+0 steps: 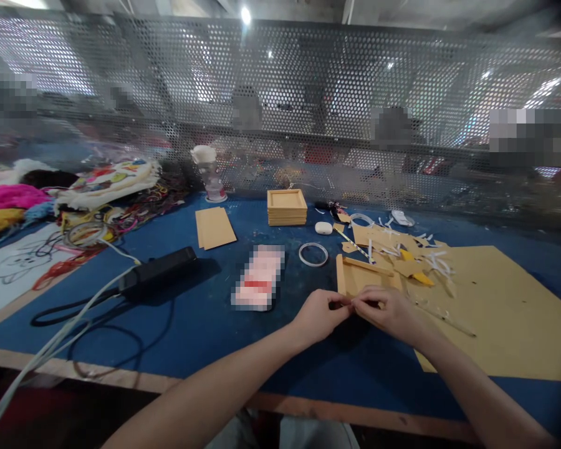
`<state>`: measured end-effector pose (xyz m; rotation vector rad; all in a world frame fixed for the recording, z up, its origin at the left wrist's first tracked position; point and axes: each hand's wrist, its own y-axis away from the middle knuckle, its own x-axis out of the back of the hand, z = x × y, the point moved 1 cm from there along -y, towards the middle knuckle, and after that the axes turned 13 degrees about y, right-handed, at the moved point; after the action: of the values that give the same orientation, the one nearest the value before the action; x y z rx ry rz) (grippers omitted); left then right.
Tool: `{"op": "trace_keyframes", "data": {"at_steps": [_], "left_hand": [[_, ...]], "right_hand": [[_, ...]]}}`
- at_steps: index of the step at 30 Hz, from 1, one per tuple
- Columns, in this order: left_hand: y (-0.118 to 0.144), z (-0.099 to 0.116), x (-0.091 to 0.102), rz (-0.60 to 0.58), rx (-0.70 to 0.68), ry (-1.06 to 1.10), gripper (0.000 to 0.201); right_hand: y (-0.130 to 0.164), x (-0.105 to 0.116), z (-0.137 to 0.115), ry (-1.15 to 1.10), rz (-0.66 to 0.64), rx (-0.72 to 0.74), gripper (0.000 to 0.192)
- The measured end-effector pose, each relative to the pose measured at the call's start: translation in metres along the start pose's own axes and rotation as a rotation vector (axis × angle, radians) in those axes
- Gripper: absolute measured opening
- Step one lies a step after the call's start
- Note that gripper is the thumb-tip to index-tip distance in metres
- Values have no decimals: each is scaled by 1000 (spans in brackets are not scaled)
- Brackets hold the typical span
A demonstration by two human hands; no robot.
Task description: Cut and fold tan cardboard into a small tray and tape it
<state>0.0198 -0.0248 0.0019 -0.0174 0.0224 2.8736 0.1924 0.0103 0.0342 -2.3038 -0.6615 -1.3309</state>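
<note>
A shallow tan cardboard tray with raised sides sits in front of me, right of the middle of the table. At its near left corner my left hand is closed, thumb and index finger pinched on the edge. My right hand pinches the near side just beside it, and the fingertips of both hands almost meet. The fingers hide that corner, so any small piece between them cannot be made out. A clear tape roll lies to the left of the tray.
Beyond are a stack of similar trays, a white earphone case and tan cards. Paper scraps and a large tan sheet lie right. Left are a blurred phone, black device, cable and yarn.
</note>
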Motion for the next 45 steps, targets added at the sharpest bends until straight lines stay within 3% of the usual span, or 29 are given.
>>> {"op": "trace_keyframes", "data": {"at_steps": [9, 45], "left_hand": [[1, -2, -1, -51, -19, -35, 27], [-1, -3, -1, -63, 37, 87, 23]], "right_hand": [[-2, 8, 3, -4, -117, 43, 31], [-2, 8, 9, 15, -138, 65, 35]]}}
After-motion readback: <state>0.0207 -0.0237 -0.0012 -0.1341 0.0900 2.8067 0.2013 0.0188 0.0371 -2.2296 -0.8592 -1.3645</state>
